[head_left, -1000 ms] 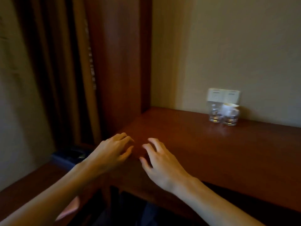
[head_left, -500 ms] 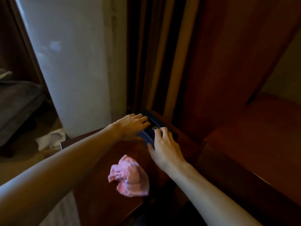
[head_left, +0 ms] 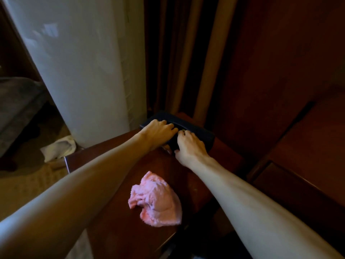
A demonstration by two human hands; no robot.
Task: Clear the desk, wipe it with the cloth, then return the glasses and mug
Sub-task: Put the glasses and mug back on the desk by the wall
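A dim room with a pale sheer curtain point(head_left: 80, 68) filling the upper left of the frame and darker brown drapes point(head_left: 186, 53) hanging in the upper middle, against reddish wood panelling on the right. A low dark-wood side table point(head_left: 115, 230) runs from the bottom centre up toward the middle of the frame. At its far end, just below the drapes, sits a dark tray point(head_left: 203, 134), its contents too dark to make out. Both bare forearms reach up to it from the lower corners. The left hand point(head_left: 158, 130) lies over the tray's left edge with fingers curled over the rim; the right hand point(head_left: 188, 146) grips its near right edge, fingers bent onto the top. The crumpled pink cloth point(head_left: 155, 200) lies on the table in the lower middle of the frame, between the two forearms and apart from both hands. A white rag-like heap point(head_left: 57, 148) lies on the floor at mid left.
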